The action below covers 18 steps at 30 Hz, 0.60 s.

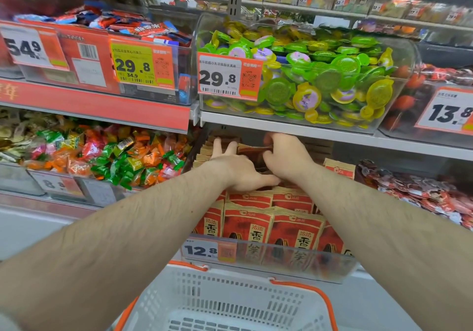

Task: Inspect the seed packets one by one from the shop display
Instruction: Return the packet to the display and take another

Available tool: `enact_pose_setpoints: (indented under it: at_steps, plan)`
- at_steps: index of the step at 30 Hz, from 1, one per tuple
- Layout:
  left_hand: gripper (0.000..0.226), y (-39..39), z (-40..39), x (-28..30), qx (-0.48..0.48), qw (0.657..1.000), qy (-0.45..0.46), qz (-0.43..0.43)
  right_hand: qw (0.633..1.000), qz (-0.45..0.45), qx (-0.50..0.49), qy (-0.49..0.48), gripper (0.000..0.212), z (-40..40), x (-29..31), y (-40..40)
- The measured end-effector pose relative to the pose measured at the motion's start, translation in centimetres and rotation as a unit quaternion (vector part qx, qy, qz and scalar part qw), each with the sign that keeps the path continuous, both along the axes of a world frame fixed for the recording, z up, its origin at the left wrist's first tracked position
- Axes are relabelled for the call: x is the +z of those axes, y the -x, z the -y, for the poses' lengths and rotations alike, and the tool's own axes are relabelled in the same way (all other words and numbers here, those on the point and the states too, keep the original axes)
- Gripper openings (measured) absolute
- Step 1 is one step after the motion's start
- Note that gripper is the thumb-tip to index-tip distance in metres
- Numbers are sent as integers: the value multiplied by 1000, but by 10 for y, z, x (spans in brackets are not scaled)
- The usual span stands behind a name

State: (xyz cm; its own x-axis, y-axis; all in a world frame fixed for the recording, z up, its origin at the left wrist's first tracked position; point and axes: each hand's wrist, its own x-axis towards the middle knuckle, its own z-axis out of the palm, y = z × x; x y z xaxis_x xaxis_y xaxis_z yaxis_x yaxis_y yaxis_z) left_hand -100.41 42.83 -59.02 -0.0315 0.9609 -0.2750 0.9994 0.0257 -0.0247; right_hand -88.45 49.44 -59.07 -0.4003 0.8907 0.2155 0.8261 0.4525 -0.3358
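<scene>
Nearest the lens, a white shopping basket (230, 302) with orange handles sits below two bare forearms reaching into a shop shelf. Beyond it, upright red-and-tan seed packets (258, 228) stand in tight rows behind a clear front lip carrying a 12.8 price tag (204, 250).

Deeper in the bay, the left hand (238, 169) lies with fingers nearly straight, fingertips (217, 143) spread over the packet tops at the back and the thumb stretched toward the other hand; it appears to press and part the rows rather than hold anything. Just beside it, the right hand (286, 159) has its fingers curled down around the top edge of a dark packet (253, 151) standing between the two hands, though the shadow under the shelf above makes the exact grip hard to read.

Above the fingers, a clear bin of green and yellow jelly cups (307, 74) rests on that upper shelf.

Risk from here: the rows are packed close, so lifting the gripped packet could drag its neighbours up and tip them forward. The low shelf edge just over the knuckles also leaves little room to draw it out.
</scene>
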Motion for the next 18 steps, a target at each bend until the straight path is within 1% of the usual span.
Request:
enact_pose_setpoints:
  at_steps: [1, 2, 4, 6, 9, 11, 15, 18]
  plan:
    - [91, 0, 0, 1, 6, 1000, 3, 4, 1000, 0, 5, -12, 19, 0, -1, -1]
    - [91, -1, 0, 1, 11, 1000, 7, 6, 1000, 0, 12, -20, 17, -1, -3, -2]
    - [92, -1, -1, 3, 20, 1000, 15, 8, 999, -1, 26, -29, 27, -3, -6, -5]
    - [93, -1, -2, 3, 27, 999, 22, 9, 999, 17, 33, -22, 28, -5, -4, -6]
    - [92, -1, -4, 1, 28, 999, 14, 11, 996, 71, 46, -20, 31, -7, 3, -3]
    - [94, 0, -4, -1, 27, 1000, 7, 8, 994, 103, 36, 16, 36, -11, 6, 0]
    - [97, -1, -1, 0, 35, 999, 5, 5, 976, 178, 21, 120, 37, -20, 6, 9]
    - [99, -1, 2, 1, 39, 999, 4, -1, 967, 195, 21, 162, 38, -22, 8, 16]
